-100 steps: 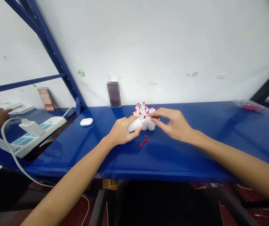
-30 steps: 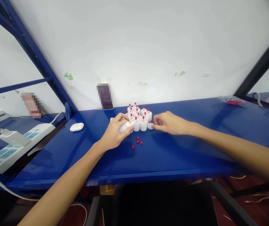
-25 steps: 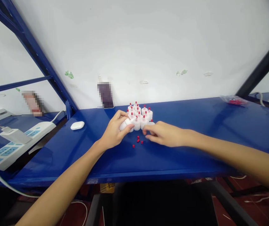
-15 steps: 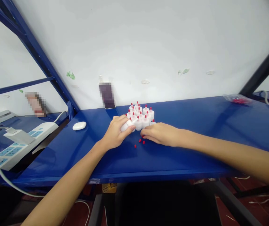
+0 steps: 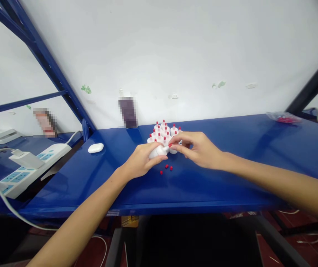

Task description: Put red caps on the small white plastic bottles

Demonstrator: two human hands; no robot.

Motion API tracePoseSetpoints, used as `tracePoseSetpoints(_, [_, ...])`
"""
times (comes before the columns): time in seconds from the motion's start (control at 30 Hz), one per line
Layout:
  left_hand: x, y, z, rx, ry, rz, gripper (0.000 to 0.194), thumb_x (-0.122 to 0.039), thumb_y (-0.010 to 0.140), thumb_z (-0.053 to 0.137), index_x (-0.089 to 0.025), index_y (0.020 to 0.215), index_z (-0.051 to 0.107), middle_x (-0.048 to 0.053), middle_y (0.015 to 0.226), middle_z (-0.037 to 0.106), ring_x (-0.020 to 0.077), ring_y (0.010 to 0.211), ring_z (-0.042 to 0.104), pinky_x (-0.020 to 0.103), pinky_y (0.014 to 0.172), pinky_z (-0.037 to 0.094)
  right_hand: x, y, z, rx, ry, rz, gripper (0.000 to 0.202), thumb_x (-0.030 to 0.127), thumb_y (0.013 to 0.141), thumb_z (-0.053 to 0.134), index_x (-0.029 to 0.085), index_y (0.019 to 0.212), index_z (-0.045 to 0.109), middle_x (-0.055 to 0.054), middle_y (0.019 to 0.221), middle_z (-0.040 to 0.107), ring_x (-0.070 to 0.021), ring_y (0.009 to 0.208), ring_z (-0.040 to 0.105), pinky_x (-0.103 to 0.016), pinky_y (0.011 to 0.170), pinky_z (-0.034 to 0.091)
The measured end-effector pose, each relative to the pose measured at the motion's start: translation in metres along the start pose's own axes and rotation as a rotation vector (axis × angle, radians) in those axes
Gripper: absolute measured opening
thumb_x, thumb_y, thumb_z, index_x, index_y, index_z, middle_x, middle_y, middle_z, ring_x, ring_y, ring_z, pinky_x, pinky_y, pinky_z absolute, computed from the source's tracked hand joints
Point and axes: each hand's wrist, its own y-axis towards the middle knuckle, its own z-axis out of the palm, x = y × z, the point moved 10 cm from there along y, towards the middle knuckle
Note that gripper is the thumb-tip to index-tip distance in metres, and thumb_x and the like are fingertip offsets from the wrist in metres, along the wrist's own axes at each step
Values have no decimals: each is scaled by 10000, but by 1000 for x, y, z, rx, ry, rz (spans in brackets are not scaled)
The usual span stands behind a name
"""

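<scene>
My left hand [image 5: 141, 159] is closed around a small white squeeze bottle [image 5: 157, 152], which lies tilted with its pointed nozzle toward the right. Between thumb and forefinger, my right hand [image 5: 196, 148] pinches a red cap [image 5: 170, 145] at the nozzle's tip. Whether the cap sits on the tip or just touches it, I cannot tell. Behind both hands stands a cluster of several upright white bottles [image 5: 159, 138] with red caps, partly hidden by my fingers. A few loose red caps [image 5: 166, 166] lie on the blue table in front of my hands.
The blue table [image 5: 245, 159] runs along a white wall. A white earbud case [image 5: 96, 148] sits at the left, and a phone [image 5: 128, 113], partly blurred out, leans on the wall. A plastic bag with red contents [image 5: 284, 118] lies far right. A power strip [image 5: 33, 167] is left of the table.
My right hand has picked up a red cap from the table and raised it to the bottle's nozzle. My left hand has shifted slightly right, with the bottle now tipped more toward the right.
</scene>
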Motion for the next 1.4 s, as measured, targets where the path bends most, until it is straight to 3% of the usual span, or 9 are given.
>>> tracePoseSetpoints(0.17, [-10, -1, 3, 49, 57, 48, 289, -375, 970, 514, -166, 1164, 557, 68, 1024, 672, 179, 865, 629, 279, 795, 471, 14, -3, 23, 265, -401, -226, 278, 277, 1040, 366, 152, 1071, 612, -74, 936, 685, -159, 707, 582, -286, 624, 380])
tracePoseSetpoints(0.3, [-14, -1, 5, 28, 154, 69, 239, -304, 905, 525, -165, 1094, 570, 63, 958, 692, 178, 784, 636, 277, 724, 482, 17, -7, 36, 342, -646, -299, 301, 250, 1044, 312, 139, 1044, 591, -86, 885, 653, -173, 677, 541, -309, 617, 334])
tracePoseSetpoints(0.5, [-13, -1, 7, -21, 270, 95, 175, -267, 829, 507, -172, 965, 563, 0, 705, 637, 115, 523, 519, 222, 521, 390, 12, -12, 43, 344, -450, -226, 252, 166, 1003, 316, 159, 975, 566, -57, 799, 613, -165, 658, 498, -298, 609, 329])
tracePoseSetpoints(0.7, [-16, 0, 11, 13, 266, 78, 176, -274, 866, 507, -175, 1004, 554, 7, 732, 643, 127, 563, 551, 228, 541, 405, 10, -11, 40, 328, -220, -89, 257, 251, 1020, 331, 186, 840, 503, -18, 757, 553, -132, 592, 421, -276, 590, 319])
tracePoseSetpoints(0.83, [-18, 1, 10, 52, 168, 60, 250, -291, 918, 517, -179, 1142, 529, 62, 979, 660, 175, 797, 617, 281, 726, 486, 16, -5, 22, 259, -142, -69, 283, 311, 1012, 362, 199, 770, 457, 8, 718, 507, -125, 611, 407, -270, 617, 318])
tracePoseSetpoints(0.93, [-11, 1, 7, 61, 141, 39, 287, -264, 942, 505, -178, 1216, 503, 87, 1087, 619, 195, 904, 602, 316, 833, 483, 1, -3, 0, 183, -83, 47, 300, 314, 982, 367, 205, 707, 415, 32, 641, 440, -114, 578, 376, -260, 589, 302])
tracePoseSetpoints(1.1, [0, 1, -10, -59, 152, 23, 418, -311, 982, 513, -179, 1372, 442, 99, 1107, 578, 209, 972, 562, 338, 885, 465, -55, -7, -33, 127, -200, 336, 308, 297, 898, 398, 212, 609, 330, 42, 573, 323, -112, 552, 313, -273, 546, 249])
tracePoseSetpoints(1.23, [5, 0, -15, -134, 153, 6, 477, -349, 959, 575, -188, 1389, 448, 89, 1082, 615, 212, 947, 576, 342, 862, 474, -86, -6, -25, 255, -273, 404, 278, 253, 847, 409, 208, 589, 318, 40, 568, 327, -114, 547, 300, -287, 550, 249])
tracePoseSetpoints(1.4, [11, -1, -15, -170, 131, -28, 436, -408, 905, 652, -193, 1267, 542, 97, 1162, 663, 228, 999, 630, 344, 863, 494, -92, 1, -6, 369, -302, 387, 286, 255, 820, 425, 209, 564, 307, 39, 539, 313, -109, 519, 300, -293, 536, 250])
